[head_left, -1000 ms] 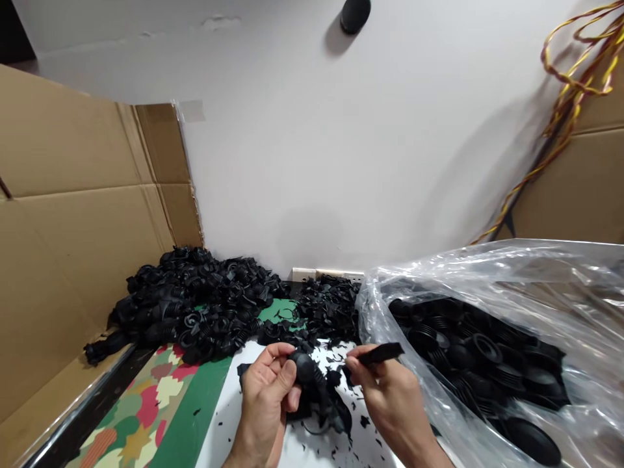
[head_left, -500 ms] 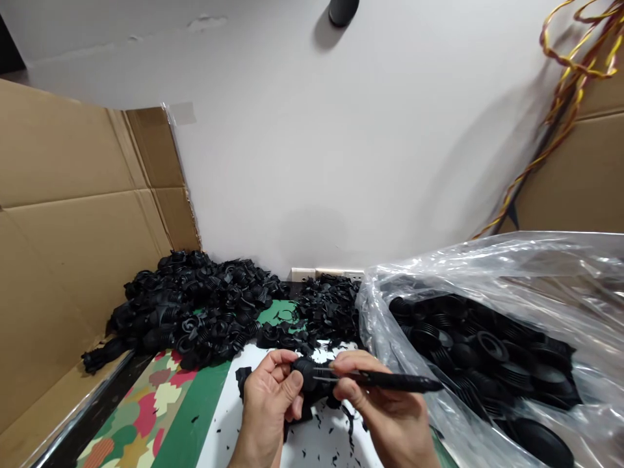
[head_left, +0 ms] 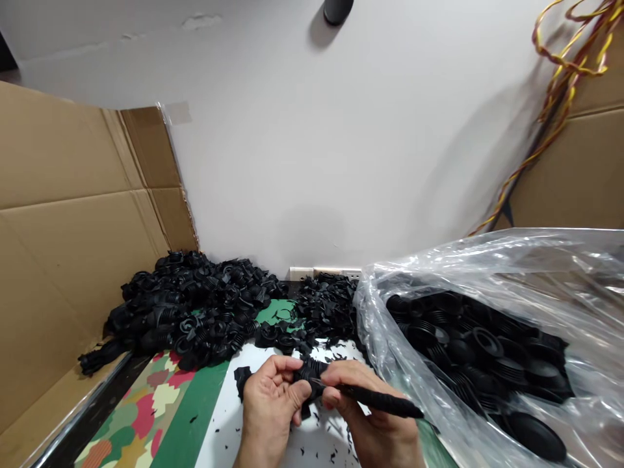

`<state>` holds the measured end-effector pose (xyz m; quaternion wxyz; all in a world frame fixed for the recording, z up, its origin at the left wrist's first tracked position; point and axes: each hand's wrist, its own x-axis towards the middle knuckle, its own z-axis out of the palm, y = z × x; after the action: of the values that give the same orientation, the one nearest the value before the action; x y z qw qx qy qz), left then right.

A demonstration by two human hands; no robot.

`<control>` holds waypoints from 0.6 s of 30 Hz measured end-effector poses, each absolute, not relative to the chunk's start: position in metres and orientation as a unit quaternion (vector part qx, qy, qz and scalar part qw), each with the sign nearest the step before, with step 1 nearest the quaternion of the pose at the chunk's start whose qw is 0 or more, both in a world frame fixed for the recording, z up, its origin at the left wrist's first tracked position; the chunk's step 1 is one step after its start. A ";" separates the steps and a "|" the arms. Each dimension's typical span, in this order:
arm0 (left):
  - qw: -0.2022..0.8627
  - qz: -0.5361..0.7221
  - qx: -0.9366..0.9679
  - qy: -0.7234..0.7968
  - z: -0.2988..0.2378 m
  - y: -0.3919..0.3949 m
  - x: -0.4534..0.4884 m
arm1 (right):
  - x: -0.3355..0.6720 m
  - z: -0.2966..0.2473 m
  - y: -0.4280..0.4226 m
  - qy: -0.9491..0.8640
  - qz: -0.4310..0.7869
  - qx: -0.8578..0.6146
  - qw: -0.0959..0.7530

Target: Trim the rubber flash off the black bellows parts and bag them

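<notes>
My left hand (head_left: 270, 403) is closed around a small black ribbed rubber part (head_left: 309, 372), held just above the white sheet (head_left: 221, 422). My right hand (head_left: 369, 416) grips a slim black tool (head_left: 377, 402) like a pen. Its tip touches the rubber part between my two hands. The tool's handle points right, toward the plastic bag (head_left: 487, 351).
A heap of black rubber parts (head_left: 190, 312) lies at the back left against a cardboard wall (head_left: 73, 227). Black trimmings (head_left: 326, 312) are piled by the white wall. The clear bag on the right holds several larger black parts. Scraps litter the white sheet.
My right hand turned the black tool from pointing up-right to lying level, then tilted down-right, with its tip brought onto the rubber part. Both hands shifted slightly lower in view.
</notes>
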<state>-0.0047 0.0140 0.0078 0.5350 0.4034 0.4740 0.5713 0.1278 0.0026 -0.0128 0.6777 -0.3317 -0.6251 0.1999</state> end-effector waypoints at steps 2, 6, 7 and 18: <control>0.542 0.555 0.419 0.472 0.008 0.012 -0.004 | 0.130 -0.010 0.005 -0.637 0.175 -0.336 0.672; 0.612 0.525 0.420 0.417 0.007 0.009 -0.005 | 0.150 -0.005 0.015 -0.566 0.133 -0.457 0.674; 0.637 0.521 0.397 0.406 0.007 0.009 -0.006 | 0.155 -0.005 0.017 -0.529 0.152 -0.492 0.674; 0.668 0.555 0.269 0.416 0.005 0.022 -0.012 | 0.151 0.000 0.007 -0.506 0.385 -0.393 0.665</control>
<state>-0.0119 0.0216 0.0047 0.6676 0.2692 0.4163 0.5555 0.1508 0.0069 0.0004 0.6651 -0.3926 -0.5057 0.3846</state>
